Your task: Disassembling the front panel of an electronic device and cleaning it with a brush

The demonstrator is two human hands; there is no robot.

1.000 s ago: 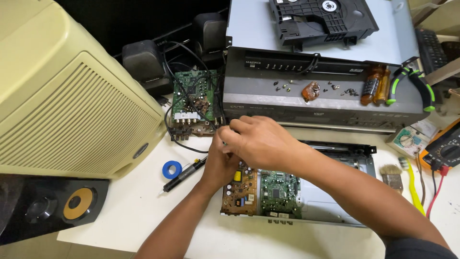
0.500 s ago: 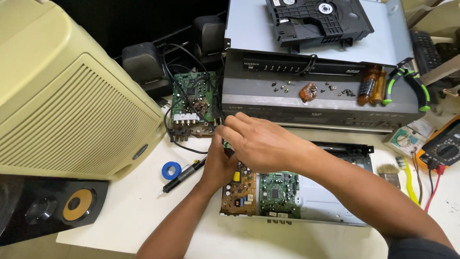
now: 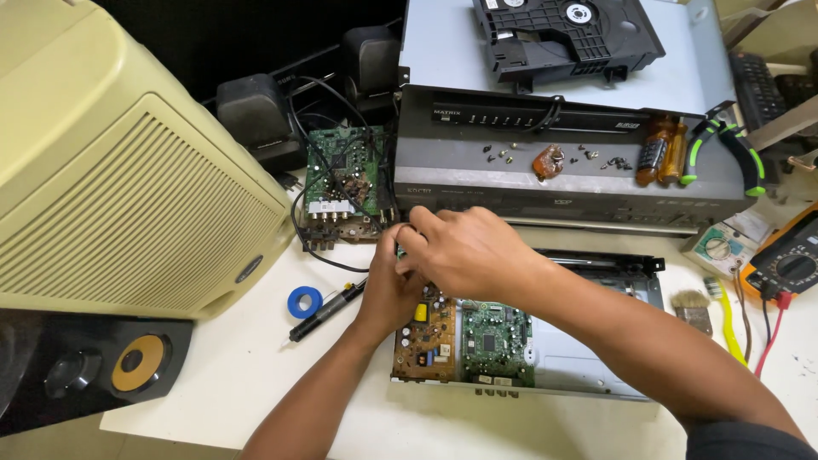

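Both hands joined over the back-left corner of the chassis (image 3: 596, 375), an open metal tray on the white table (image 3: 230, 375). Right hand (image 3: 464, 251) on top, fingers curled together and pinching something small at the chassis corner; perhaps a connector or a screw, too hidden to tell. Left hand (image 3: 388, 285) underneath, pressed against the right, its fingers mostly covered, so grip cannot be told.

Inside the chassis: brown board (image 3: 423, 336) at the left, just below the hands, green board (image 3: 497, 336) touching its right side, bare metal floor further right.

Left of the chassis: soldering iron (image 3: 328, 308) lying slantwise, blue tape roll (image 3: 304, 301) just beside it. Behind the chassis' left corner: loose green board (image 3: 341, 183) with black wires, close to the hands. Directly behind the chassis: grey player (image 3: 562, 170) with small screws on its lid, orange-handled screwdriver (image 3: 660, 153) and green-handled pliers (image 3: 724, 149) there too. Right of the chassis: small brush (image 3: 692, 307), multimeter (image 3: 792, 264) beyond it. Far left of the chassis: beige speaker (image 3: 111, 162), black speaker (image 3: 94, 366) in front of that.
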